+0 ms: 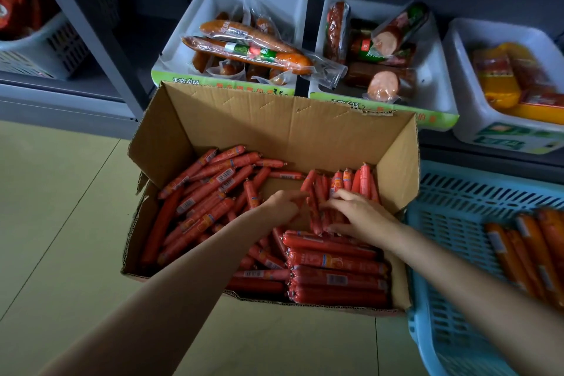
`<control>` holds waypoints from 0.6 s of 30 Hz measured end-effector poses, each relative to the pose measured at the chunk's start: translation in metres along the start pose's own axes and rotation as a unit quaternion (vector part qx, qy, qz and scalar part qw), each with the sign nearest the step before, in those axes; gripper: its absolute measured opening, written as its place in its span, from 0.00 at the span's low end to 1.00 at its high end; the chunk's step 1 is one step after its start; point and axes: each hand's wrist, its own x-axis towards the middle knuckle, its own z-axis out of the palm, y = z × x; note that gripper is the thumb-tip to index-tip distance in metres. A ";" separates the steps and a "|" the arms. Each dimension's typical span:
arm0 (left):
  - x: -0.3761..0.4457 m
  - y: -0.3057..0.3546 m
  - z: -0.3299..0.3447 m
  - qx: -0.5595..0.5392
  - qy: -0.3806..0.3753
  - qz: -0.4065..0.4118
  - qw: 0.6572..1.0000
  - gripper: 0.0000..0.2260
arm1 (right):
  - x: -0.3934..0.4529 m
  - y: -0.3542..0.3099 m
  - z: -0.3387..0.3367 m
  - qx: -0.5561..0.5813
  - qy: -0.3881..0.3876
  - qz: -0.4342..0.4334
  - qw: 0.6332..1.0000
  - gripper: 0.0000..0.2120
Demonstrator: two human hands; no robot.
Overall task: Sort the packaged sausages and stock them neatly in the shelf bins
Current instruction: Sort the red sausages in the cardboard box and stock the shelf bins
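Two hands worked inside the cardboard box (274, 131) on the floor: your left hand (282, 203) and right hand (360, 214) both curled their fingers onto the cluster of small red sausages (341, 189) standing on end against the far right wall, each grip apparently pinching them, probably to gather like with like. Loose sausages (201, 192) lay jumbled on the left side, while bundled packs (335, 272) sat stacked flat near you, so the sorting looked only partly done. Bare cardboard showed between your hands and the back wall, your one open patch. The raised flaps hemmed your wrists in at both sides. Beyond the box, the white bins (189, 49) on the shelf already held larger sausages, and the blue basket (451, 223) touched the box at your right.
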 end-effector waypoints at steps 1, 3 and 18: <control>0.001 0.003 0.002 0.022 -0.013 0.002 1.000 0.23 | 0.002 -0.001 0.002 -0.001 0.012 0.009 1.000 0.22; 0.002 0.005 0.008 0.083 -0.035 0.006 0.996 0.24 | 0.007 -0.003 0.006 0.000 0.011 0.015 1.000 0.21; -0.020 -0.039 -0.042 0.382 0.087 0.078 0.917 0.21 | 0.040 -0.028 -0.005 0.093 0.112 0.023 0.989 0.07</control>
